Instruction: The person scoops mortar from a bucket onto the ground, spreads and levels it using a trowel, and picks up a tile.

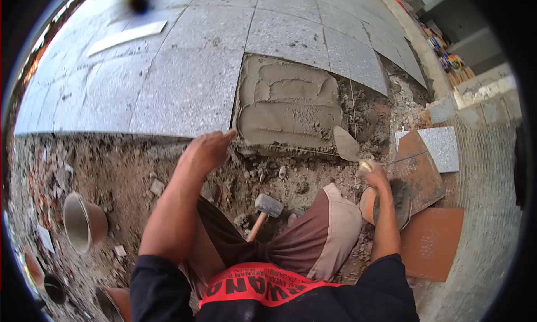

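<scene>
My right hand [376, 175] is closed around the handle of a trowel [347, 144]. The trowel's mortar-smeared blade lies at the lower right corner of a bed of wet mortar [291, 106]. My left hand [211, 148] is at the bed's lower left corner, beside the edge of a laid grey tile [184, 87]. Its fingers are drawn together, and whatever they pinch is too small to make out. A thin string [313, 151] runs along the near edge of the mortar. Between my legs a mallet [268, 205] with a grey head and wooden handle rests on the soil.
Several brown tiles [433, 243] and a speckled grey tile [442, 148] lie at the right, by a bucket [398, 201] near my right forearm. A bucket [84, 221] stands on rubble at the left. A white strip [127, 38] lies on the laid tiles.
</scene>
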A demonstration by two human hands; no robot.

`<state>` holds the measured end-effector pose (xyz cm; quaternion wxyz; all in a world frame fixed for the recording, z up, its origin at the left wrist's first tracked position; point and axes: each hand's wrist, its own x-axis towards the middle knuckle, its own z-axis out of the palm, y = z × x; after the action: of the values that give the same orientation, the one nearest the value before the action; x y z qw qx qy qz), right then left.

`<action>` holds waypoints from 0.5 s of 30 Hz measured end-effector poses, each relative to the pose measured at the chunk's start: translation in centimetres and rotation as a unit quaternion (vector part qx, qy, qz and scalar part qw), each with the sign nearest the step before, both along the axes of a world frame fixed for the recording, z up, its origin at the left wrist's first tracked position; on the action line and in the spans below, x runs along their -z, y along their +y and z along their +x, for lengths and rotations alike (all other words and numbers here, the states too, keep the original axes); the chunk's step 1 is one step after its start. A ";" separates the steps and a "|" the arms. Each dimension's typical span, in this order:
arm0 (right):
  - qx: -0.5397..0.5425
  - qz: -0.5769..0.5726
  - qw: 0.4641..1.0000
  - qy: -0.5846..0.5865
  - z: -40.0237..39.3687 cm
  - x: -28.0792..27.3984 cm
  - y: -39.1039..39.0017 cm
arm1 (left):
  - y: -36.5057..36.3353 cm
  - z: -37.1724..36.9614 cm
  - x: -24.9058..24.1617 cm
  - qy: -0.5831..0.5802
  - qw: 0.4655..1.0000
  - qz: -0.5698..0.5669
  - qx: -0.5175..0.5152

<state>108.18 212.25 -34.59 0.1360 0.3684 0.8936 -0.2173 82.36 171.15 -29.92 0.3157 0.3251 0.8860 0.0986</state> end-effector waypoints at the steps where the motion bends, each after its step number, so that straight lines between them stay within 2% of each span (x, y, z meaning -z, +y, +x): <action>1: 0.024 -0.020 0.999 0.038 -1.2 0.4 -2.5 | 0.5 0.0 0.5 0.015 1.000 0.002 0.011; 3: -0.062 0.016 0.990 0.126 -3.9 2.9 -6.3 | 2.2 -0.1 0.8 -0.003 0.999 -0.020 0.044; 5: -0.130 0.037 0.986 0.097 -6.5 4.6 -8.7 | 3.2 0.6 1.9 0.039 0.998 0.013 0.047; 8: -0.134 0.057 0.988 0.051 -8.0 3.5 -9.8 | 3.7 0.1 1.9 0.026 0.995 0.016 0.093; 11: -0.046 0.069 0.994 0.077 -6.7 6.8 -4.6 | 3.2 -0.4 3.6 0.022 0.995 0.036 0.092; 15: 0.101 0.097 0.990 0.015 -2.5 2.0 -2.5 | 2.5 -1.6 4.4 0.007 0.995 0.033 0.096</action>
<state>105.66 209.71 -36.64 0.0635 0.4646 0.8707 -0.1482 80.72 173.61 -34.37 0.3062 0.4198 0.8491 0.0947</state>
